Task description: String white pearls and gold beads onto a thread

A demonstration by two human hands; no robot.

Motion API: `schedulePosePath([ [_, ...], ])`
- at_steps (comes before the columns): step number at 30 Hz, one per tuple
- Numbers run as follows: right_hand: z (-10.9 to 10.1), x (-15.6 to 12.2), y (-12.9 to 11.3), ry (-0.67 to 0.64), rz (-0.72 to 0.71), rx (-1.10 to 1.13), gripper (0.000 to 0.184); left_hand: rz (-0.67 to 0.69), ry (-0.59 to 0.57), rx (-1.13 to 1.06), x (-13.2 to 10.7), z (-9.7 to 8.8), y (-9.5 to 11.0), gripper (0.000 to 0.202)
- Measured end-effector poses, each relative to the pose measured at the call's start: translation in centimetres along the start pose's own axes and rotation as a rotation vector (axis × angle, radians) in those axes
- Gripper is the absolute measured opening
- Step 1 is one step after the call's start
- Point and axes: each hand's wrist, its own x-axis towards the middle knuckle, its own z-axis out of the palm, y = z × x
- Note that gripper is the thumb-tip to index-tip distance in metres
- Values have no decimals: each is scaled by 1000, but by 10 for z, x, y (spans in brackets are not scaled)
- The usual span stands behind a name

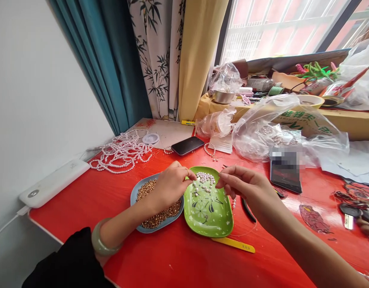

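Observation:
My left hand (172, 185) reaches over a blue-grey tray (133, 200) full of gold beads (160, 216). Its thumb and forefinger pinch together above the left rim of a green tray (190, 224); what lies between them is too small to name. White pearl beads (206, 178) lie scattered in the upper part of the green tray. Over that tray's right side, my right hand (241, 182) is closed in a pinch, and a short string of white beads (234, 203) hangs below it. A thin clear thread curves across the table underneath.
Black-handled pliers (248, 210) and a yellow strip (235, 244) lie beside the green tray. Pearl strands (121, 154), a dark phone (187, 145) and another phone (285, 172) sit farther back. A white power strip (55, 184) runs along the wall; plastic bags (262, 124) crowd the back right.

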Motion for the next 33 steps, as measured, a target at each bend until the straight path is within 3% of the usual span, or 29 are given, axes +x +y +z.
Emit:
schedulePosePath([
  [10, 0, 1, 4, -25, -6, 33, 20, 75, -217, 166, -4, 7, 6, 11],
  [16, 3, -1, -1, -41, 15, 29, 18, 75, -227, 128, -2, 15, 4, 10],
  [20, 3, -2, -1, -47, 19, 24, 18, 55, -170, 26, -2, 14, 1, 7],
  [25, 3, -7, -8, -71, 11, 8, 18, 23, -69, -235, -3, 4, 2, 15],
  [30, 12, -19, -24, -130, -3, -14, 13, -51, -45, -980, -7, -4, 8, 8],
  [33, 16, -27, -28, -172, -30, -27, 17, -84, -69, -1224, -12, -6, 12, 8],
])
